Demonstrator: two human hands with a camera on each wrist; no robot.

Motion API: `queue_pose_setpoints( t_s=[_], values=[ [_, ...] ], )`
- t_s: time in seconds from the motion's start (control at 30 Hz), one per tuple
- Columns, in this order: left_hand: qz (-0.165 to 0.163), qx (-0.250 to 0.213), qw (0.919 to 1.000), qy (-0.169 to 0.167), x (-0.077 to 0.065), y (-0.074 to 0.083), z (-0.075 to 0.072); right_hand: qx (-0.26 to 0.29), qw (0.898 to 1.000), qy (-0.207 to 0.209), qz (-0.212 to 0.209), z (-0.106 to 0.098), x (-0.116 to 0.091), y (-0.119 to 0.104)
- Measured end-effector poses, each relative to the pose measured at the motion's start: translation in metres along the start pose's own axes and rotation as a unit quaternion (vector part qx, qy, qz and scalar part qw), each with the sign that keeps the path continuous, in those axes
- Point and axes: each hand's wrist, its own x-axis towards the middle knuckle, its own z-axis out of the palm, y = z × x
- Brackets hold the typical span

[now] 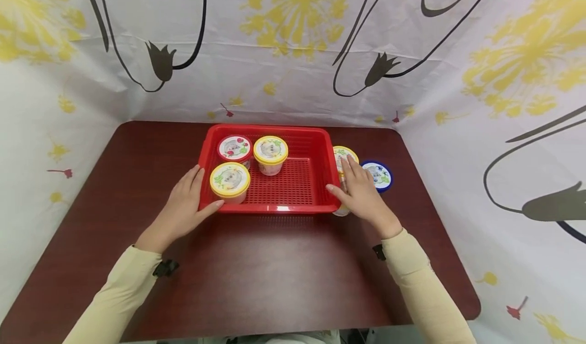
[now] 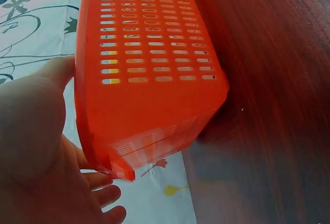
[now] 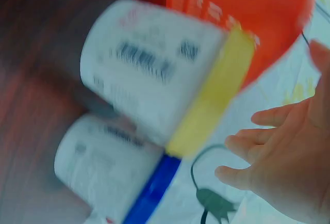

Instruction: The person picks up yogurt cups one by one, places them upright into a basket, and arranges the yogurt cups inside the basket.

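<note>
A red plastic basket (image 1: 288, 208) with slotted walls stands on the table, seen from outside in the left wrist view. Inside, toward its left, sit a red-lidded tub (image 1: 235, 148) and two yellow-lidded tubs, one behind (image 1: 270, 153) and one in front (image 1: 230, 181). My left hand (image 1: 180, 204) holds the basket's front left corner, thumb at the front rim, fingers along the left side. Right of the basket, my right hand (image 1: 363, 194) spreads over a yellow-lidded tub (image 1: 344, 155), thumb near the basket's right rim. Beside it is a blue-lidded tub (image 1: 378, 176).
The dark brown wooden table (image 1: 284, 278) extends in front of the basket and to both sides. Patterned white cloth (image 1: 293, 94) hangs behind it and at the sides. Part of another tub (image 1: 341, 211) shows under my right hand, beside the basket's front right corner.
</note>
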Motion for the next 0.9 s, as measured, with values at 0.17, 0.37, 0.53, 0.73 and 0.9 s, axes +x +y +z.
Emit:
queue_pose_setpoints(
  t_s=[0.17,0.37,0.53,0.73,0.9],
  values=[
    [0.001,-0.007,1.0,-0.007,-0.002,0.0,0.001,-0.006,1.0,0.018,0.011,-0.016,-0.009,0.017],
    [0.001,-0.013,0.9999,-0.004,-0.003,-0.001,0.004,0.005,1.0,0.011,0.006,-0.02,-0.022,0.031],
    [-0.004,-0.01,0.9999,-0.002,-0.007,-0.003,0.005,0.005,1.0,-0.001,0.004,-0.01,-0.028,0.034],
    [0.0,-0.005,1.0,0.004,-0.007,-0.004,0.006,0.003,1.0,0.008,0.001,0.0,-0.033,0.035],
    [0.0,-0.011,0.9999,-0.004,-0.006,-0.002,0.007,-0.002,1.0,0.022,0.002,0.008,-0.034,0.04]
  ],
)
